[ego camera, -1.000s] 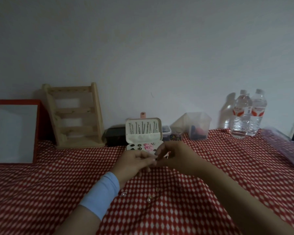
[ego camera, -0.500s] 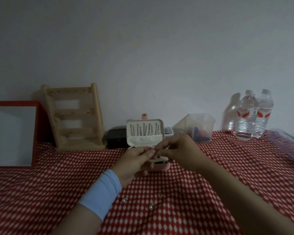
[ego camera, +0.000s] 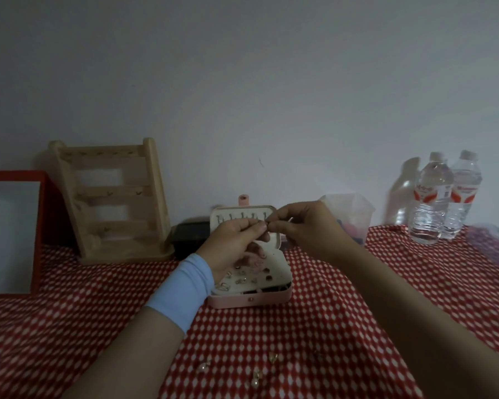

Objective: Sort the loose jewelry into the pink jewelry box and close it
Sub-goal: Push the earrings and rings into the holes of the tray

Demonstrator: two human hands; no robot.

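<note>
Two hands meet above the open pink jewelry box: your left hand and right hand pinch closed on one tiny piece, probably an earring, too small to identify. Keep it over the tray as you seat it. Several loose earrings lie on the checked cloth at 6 o'clock; wooden rack at 10 o'clock, water bottles at 2, neither obstructing.
</note>
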